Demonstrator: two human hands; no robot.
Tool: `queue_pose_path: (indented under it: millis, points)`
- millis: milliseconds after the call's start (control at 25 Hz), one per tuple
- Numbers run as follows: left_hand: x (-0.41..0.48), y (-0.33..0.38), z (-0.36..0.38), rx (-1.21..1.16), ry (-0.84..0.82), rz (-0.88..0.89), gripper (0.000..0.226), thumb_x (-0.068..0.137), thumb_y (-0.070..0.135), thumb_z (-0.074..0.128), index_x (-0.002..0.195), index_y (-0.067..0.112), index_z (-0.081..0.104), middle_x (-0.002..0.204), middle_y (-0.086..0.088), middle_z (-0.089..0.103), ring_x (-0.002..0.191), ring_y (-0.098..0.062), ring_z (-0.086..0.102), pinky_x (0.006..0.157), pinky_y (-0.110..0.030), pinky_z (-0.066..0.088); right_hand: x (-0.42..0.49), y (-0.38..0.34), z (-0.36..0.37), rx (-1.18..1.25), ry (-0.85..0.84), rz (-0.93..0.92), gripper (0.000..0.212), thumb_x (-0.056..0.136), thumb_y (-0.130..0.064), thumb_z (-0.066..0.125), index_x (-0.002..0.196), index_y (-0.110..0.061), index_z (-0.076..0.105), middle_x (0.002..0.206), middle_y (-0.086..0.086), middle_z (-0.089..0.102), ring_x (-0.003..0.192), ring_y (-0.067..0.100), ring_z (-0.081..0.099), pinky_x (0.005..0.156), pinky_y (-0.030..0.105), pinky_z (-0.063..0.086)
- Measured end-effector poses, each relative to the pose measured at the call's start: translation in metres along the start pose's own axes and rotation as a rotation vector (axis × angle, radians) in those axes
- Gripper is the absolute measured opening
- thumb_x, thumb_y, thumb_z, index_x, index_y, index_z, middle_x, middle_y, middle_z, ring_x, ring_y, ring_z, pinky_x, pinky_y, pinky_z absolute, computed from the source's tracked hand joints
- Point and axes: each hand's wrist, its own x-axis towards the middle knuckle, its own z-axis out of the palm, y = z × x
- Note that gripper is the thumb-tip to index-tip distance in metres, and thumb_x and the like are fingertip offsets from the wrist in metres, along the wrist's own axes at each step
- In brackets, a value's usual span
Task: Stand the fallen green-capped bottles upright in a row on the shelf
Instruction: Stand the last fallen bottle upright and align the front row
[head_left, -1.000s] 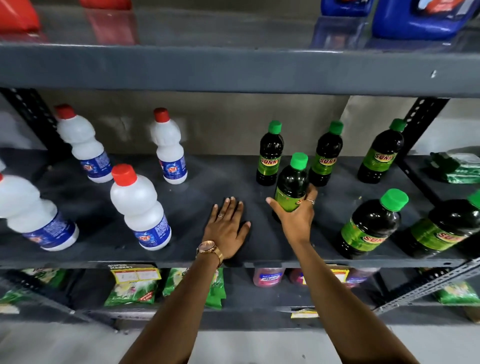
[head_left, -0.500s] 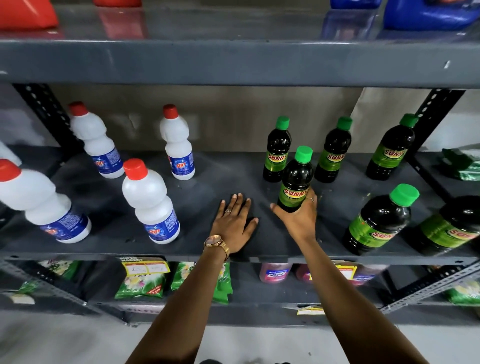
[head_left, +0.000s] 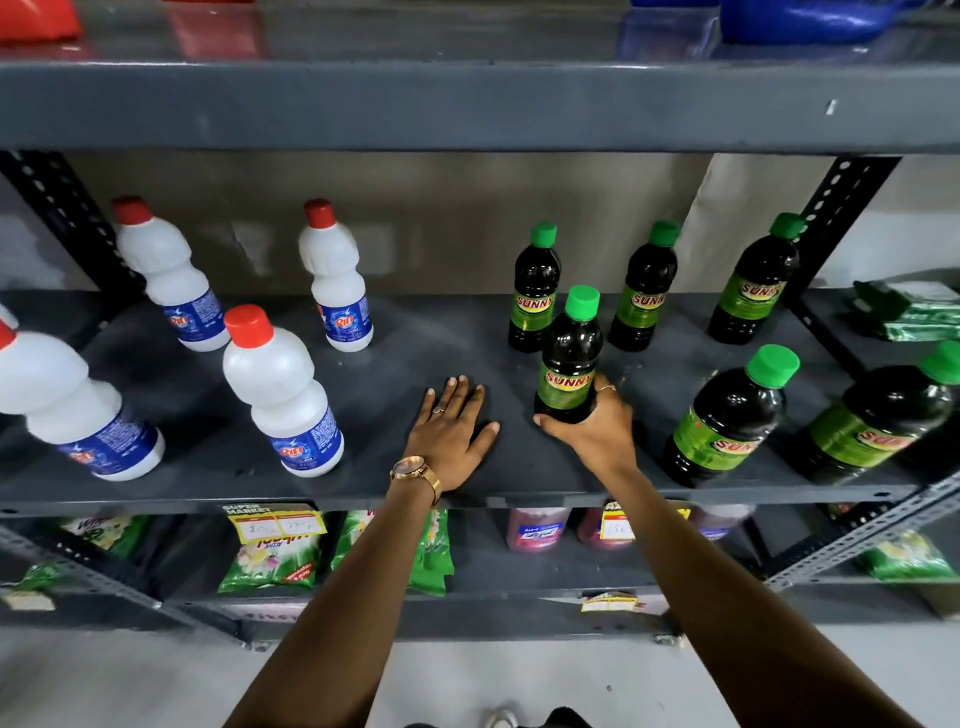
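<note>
Several dark green-capped bottles stand on the grey shelf (head_left: 395, 364). My right hand (head_left: 597, 434) grips the base of one upright bottle (head_left: 569, 358) near the shelf's middle. Three more stand in a row at the back: one (head_left: 535, 291) at the left, one (head_left: 644, 291) in the middle, one (head_left: 756, 283) at the right. Two larger-looking bottles stand near the front edge to the right: one (head_left: 727, 421) close by, the other (head_left: 883, 421) at the frame's edge. My left hand (head_left: 452, 431) rests flat on the shelf, palm down.
Several white red-capped bottles (head_left: 283, 395) stand on the shelf's left half. A slotted upright post (head_left: 841, 197) rises at the back right. Green packets (head_left: 914, 312) lie further right. The shelf above (head_left: 467, 104) hangs low overhead. Packets and pink bottles fill the shelf below.
My right hand has slid from the held bottle's middle down to its base, and the bottle now stands straighter. My left hand has stayed flat on the shelf.
</note>
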Motion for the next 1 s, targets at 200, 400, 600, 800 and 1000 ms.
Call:
queue_pose_path:
  millis: [200,400,600,800,1000]
  points:
    - [0.000,0.000,0.002,0.012,0.008,0.009,0.062,0.098,0.048,0.025,0.150,0.017,0.011,0.162,-0.007,0.004,0.149,-0.019,-0.003,0.122,-0.040,-0.006,-0.053,0.013,-0.022,-0.008,-0.126,-0.034,0.064,0.054,-0.046,0.087,0.108,-0.028,0.058,0.097,-0.012,0.068,0.091,0.001,0.065,0.082,0.020,0.052]
    - [0.000,0.002,-0.001,0.010,0.004,0.002,0.061,0.098,0.047,0.026,0.150,0.018,0.012,0.162,-0.008,0.005,0.149,-0.019,-0.002,0.123,-0.041,-0.004,-0.064,0.016,-0.033,-0.053,-0.198,-0.054,0.077,0.058,-0.040,0.090,0.121,-0.013,0.057,0.111,0.002,0.070,0.102,0.017,0.065,0.090,0.033,0.053]
    - [-0.002,0.005,-0.005,-0.022,0.030,-0.005,0.060,0.099,0.045,0.030,0.149,0.017,0.017,0.161,-0.007,0.009,0.149,-0.019,0.001,0.123,-0.039,-0.002,-0.064,0.015,-0.036,-0.046,-0.220,-0.095,0.082,0.058,-0.042,0.090,0.125,-0.010,0.056,0.111,0.007,0.071,0.105,0.021,0.066,0.089,0.034,0.053]
    - [-0.019,0.018,-0.001,-0.079,0.123,-0.081,0.054,0.099,0.036,0.037,0.146,0.011,0.029,0.159,-0.011,0.021,0.148,-0.022,0.012,0.123,-0.036,0.004,-0.066,0.018,-0.034,-0.111,-0.194,-0.153,0.092,0.060,-0.048,0.087,0.135,-0.009,0.051,0.115,0.010,0.070,0.108,0.025,0.065,0.086,0.023,0.045]
    - [-0.027,0.036,-0.003,-0.073,0.158,-0.152,0.051,0.099,0.029,0.040,0.145,0.009,0.031,0.157,-0.012,0.024,0.148,-0.025,0.015,0.123,-0.039,0.009,-0.061,0.020,-0.034,-0.117,-0.297,-0.170,0.099,0.065,-0.049,0.084,0.146,-0.013,0.039,0.124,0.011,0.066,0.115,0.027,0.061,0.093,0.031,0.046]
